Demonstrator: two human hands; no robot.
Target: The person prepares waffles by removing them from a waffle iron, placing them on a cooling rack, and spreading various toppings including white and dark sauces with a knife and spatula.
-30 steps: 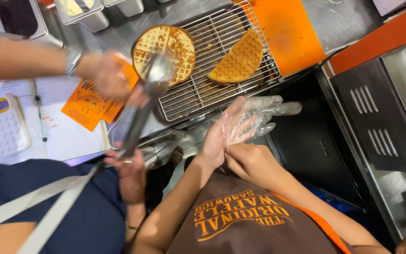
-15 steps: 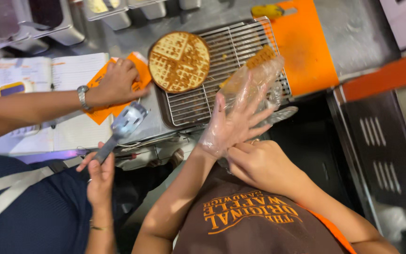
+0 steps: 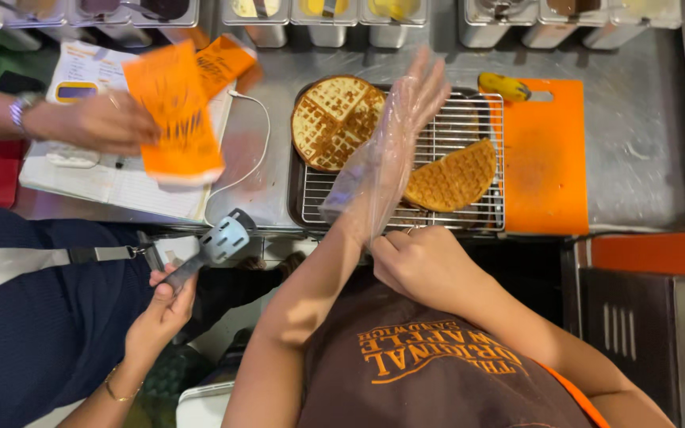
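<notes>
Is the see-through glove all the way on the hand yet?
Not fully. The clear plastic glove covers the left hand, but hangs loose and baggy at the wrist, where the right hand pinches its cuff above the wire rack.

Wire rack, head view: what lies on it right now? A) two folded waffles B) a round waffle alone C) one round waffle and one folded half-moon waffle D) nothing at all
C: the wire rack holds a round waffle at its left end and a folded half-moon waffle further right, partly behind the left hand in its clear plastic glove.
</notes>
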